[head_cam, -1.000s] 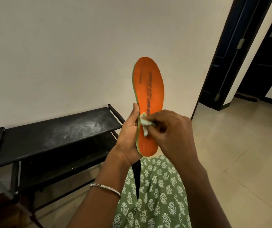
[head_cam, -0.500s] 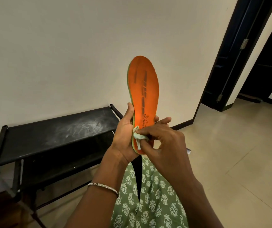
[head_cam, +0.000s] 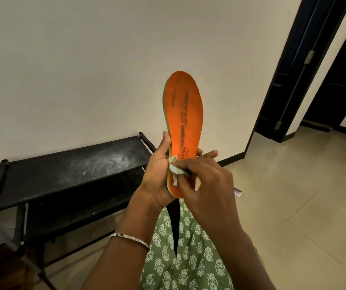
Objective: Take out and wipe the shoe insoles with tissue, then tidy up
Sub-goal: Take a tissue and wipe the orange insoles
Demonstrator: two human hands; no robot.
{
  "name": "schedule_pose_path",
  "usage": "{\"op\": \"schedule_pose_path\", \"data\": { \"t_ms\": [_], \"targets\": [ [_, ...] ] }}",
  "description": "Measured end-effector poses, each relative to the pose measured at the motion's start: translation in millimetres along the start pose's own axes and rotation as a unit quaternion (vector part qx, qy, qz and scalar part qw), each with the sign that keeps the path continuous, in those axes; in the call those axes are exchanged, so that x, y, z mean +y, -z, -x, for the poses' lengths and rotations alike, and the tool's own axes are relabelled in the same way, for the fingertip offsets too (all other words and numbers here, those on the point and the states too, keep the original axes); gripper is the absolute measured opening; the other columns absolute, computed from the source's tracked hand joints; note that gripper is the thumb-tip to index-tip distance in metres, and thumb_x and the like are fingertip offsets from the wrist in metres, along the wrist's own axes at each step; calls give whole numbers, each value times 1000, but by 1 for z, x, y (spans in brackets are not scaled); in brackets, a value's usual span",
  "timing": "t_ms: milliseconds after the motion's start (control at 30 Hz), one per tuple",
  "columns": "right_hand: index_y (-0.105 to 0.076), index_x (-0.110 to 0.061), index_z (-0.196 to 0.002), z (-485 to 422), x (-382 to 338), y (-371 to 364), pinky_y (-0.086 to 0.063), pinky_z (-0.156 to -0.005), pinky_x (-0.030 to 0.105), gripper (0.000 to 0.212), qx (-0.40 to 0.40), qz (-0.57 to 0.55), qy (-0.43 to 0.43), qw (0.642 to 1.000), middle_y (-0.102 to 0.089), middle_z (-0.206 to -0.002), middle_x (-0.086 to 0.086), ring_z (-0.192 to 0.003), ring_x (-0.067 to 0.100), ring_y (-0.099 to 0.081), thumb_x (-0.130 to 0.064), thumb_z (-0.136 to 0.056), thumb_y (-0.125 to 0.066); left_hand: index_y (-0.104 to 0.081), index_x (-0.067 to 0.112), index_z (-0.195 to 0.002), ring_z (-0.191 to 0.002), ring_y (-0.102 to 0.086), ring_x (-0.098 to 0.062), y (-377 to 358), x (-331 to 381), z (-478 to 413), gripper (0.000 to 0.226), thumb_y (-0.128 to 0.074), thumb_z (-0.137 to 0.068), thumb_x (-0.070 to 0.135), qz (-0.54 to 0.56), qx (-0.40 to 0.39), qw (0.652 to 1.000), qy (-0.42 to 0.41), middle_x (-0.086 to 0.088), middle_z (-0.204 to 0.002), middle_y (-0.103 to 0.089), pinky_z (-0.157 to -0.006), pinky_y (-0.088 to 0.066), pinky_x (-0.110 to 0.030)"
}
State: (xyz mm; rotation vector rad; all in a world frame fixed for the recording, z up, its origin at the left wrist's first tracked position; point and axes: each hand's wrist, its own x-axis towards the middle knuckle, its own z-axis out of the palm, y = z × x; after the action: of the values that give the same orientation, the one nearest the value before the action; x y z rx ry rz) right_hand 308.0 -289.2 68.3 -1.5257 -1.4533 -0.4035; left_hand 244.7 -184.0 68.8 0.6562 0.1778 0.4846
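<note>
An orange insole (head_cam: 183, 114) with a green edge and dark worn marks stands upright in front of me, toe up. My left hand (head_cam: 157, 176) grips its heel end from the left and behind. My right hand (head_cam: 205, 183) pinches a small crumpled pale tissue (head_cam: 176, 170) against the heel part of the orange face. The lowest part of the insole is hidden behind my fingers. No shoe is in view.
A dusty black shoe rack (head_cam: 67, 170) stands against the wall at lower left. A dark door frame (head_cam: 289, 70) and open doorway are at the right. Tiled floor (head_cam: 304, 195) spreads to the right. My green patterned clothing (head_cam: 189, 258) fills the bottom centre.
My right hand with the tissue has slid down the insole from the middle to the heel area. The insole has shifted slightly left.
</note>
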Motion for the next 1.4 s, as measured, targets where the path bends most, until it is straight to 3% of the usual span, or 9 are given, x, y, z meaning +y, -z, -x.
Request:
{"op": "schedule_pose_path", "data": {
  "t_ms": [233, 400, 500, 600, 733, 800, 1033, 1200, 1400],
  "targets": [
    [-72, -19, -102, -32, 9, 5, -56, -68, 35, 17, 40, 20, -14, 999, -73, -92, -6, -80, 9, -65, -17, -85, -75, -66, 10, -129, -114, -66, -30, 0, -4, 1, 66, -40, -98, 62, 9, 27, 999, -39, -16, -124, -67, -101, -52, -44],
    [-57, -16, -99, -44, 8, 33, -60, -61, 28, 21, 77, -155, -108, 979, -65, -90, -12, -87, 8, -70, -9, -86, -72, -75, 13, -115, -102, -71, -28, -6, -5, 6, 63, -33, -101, 59, -24, -4, 999, -44, -16, -117, -72, -94, -57, -43],
    [-64, -7, -93, -40, 16, 42, -60, -54, 31, 13, 68, -212, -132, 966, -68, -90, 0, -78, 13, -73, -2, -85, -73, -67, 8, -128, -107, -68, -34, -7, -4, 9, 67, -34, -101, 60, -24, -8, 999, -27, -27, -141, -53, -102, -50, -48],
    [-73, -9, -95, -40, 21, 43, -59, -63, 24, 15, 95, -197, -133, 967, -69, -98, 4, -87, 10, -72, -5, -81, -78, -64, 5, -130, -110, -66, -39, -8, -3, 10, 70, -36, -100, 61, -15, 0, 1000, -15, -29, -153, -31, -103, -47, -52],
    [-75, -17, -108, -42, 18, 35, -59, -76, 24, 21, 49, -152, -100, 982, -62, -109, 0, -101, 8, -66, -20, -87, -74, -68, 12, -127, -116, -63, -34, -7, -4, 11, 63, -35, -101, 60, -24, 15, 999, -26, -22, -136, -57, -104, -48, -52],
    [-73, -16, -112, -41, 16, 27, -60, -77, 27, 22, 24, -112, -70, 991, -63, -110, -1, -100, 9, -66, -17, -90, -72, -64, 18, -132, -104, -70, -27, -9, -4, 12, 57, -34, -102, 57, -24, 7, 999, -27, -12, -117, -71, -91, -57, -46],
    [-74, -19, -110, -23, 4, 13, -58, -76, 30, 29, -6, -46, -26, 999, -72, -103, -8, -88, 4, -68, -16, -81, -80, -68, 5, -124, -105, -69, -29, -1, 2, 12, 67, -42, -98, 60, -7, 10, 1000, -21, -18, -118, -69, -98, -52, -43],
    [-78, -22, -100, -5, -8, 16, -58, -81, 29, 25, -58, -26, 3, 998, -75, -99, -9, -90, 3, -68, -12, -78, -82, -51, -3, -140, -131, -53, -37, 1, 6, 10, 87, -46, -91, 69, -15, 34, 999, 3, -26, -148, -45, -112, -41, -50],
    [-78, -16, -98, -38, 11, 15, -56, -81, 36, 15, 17, 55, 9, 998, -73, -101, -1, -90, 16, -66, -11, -84, -76, -64, 10, -130, -111, -64, -27, -6, -3, 10, 59, -40, -101, 56, 1, 12, 1000, -24, -15, -119, -68, -104, -47, -43]
  ]
}}
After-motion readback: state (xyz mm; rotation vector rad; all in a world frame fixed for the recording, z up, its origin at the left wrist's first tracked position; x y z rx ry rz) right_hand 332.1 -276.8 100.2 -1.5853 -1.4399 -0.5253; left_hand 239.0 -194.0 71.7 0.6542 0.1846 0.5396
